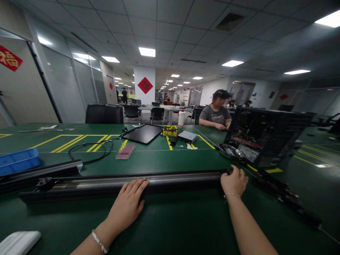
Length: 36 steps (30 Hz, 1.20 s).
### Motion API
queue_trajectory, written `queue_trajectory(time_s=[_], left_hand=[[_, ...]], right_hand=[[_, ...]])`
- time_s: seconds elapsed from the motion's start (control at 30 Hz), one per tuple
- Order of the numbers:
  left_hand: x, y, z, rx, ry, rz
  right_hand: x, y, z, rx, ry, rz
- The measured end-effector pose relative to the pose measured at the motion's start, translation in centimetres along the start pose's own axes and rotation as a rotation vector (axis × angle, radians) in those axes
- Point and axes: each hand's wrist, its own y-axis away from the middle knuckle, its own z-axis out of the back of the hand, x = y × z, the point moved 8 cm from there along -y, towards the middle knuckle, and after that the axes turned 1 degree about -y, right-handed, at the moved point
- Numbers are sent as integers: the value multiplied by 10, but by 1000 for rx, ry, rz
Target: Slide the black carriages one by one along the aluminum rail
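A long dark metal rail (170, 179) lies across the green table (170, 226) in front of me. My left hand (127, 205) rests flat on its near side around the middle, fingers stretched out. My right hand (234, 181) is curled over the rail's right end, fingers wrapped round it. A second, shorter rail (39, 171) lies to the left behind the first.
An open computer case (265, 136) stands at the right with a metal bowl (230, 151) beside it. A blue tray (18, 161) sits far left, a black cable (90, 150) and a dark panel (142, 134) further back. A person (216, 113) sits across the table. A white object (18, 242) lies near left.
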Motion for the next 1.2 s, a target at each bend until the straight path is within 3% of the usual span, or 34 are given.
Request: queue_trajectory(time_s=[0.33,1.2], left_hand=[[-1,0,1,19,11,10],[-4,-2,2,35,32,12]], right_hand=[[-8,0,3,-9,-42,-109],[-19,-5,6,-57,-100,-132]])
